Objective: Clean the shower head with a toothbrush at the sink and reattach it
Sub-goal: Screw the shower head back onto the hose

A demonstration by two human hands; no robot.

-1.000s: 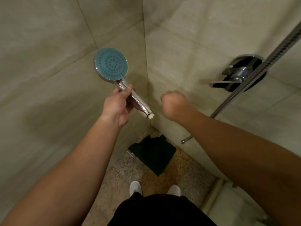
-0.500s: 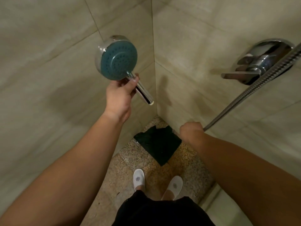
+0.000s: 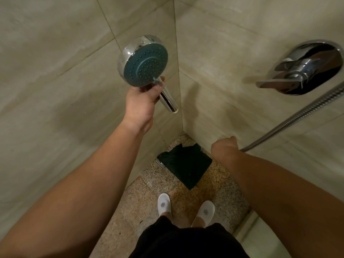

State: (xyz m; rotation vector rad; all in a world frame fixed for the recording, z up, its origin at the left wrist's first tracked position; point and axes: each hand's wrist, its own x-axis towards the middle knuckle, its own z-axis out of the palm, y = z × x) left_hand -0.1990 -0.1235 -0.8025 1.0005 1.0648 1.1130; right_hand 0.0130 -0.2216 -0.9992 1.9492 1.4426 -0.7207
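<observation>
The chrome shower head (image 3: 145, 64) with a teal nozzle face is held up in front of the tiled corner. My left hand (image 3: 142, 101) grips its chrome handle just below the face; the handle's free end points down and right, detached from the hose. Lower right, my right hand (image 3: 224, 148) is curled round the end of the metal shower hose (image 3: 290, 121), which runs up to the right. The hose tip is hidden inside the fist. No toothbrush is in view.
A chrome mixer valve with a lever (image 3: 305, 69) sits on the right wall. A dark cloth (image 3: 186, 165) lies on the speckled floor (image 3: 149, 198) in the corner, over a drain edge. My feet in white slippers (image 3: 163, 203) stand below.
My right hand dropped from beside the handle to the hose end lower down and took hold of it. My left hand raised the shower head and turned its face more towards me.
</observation>
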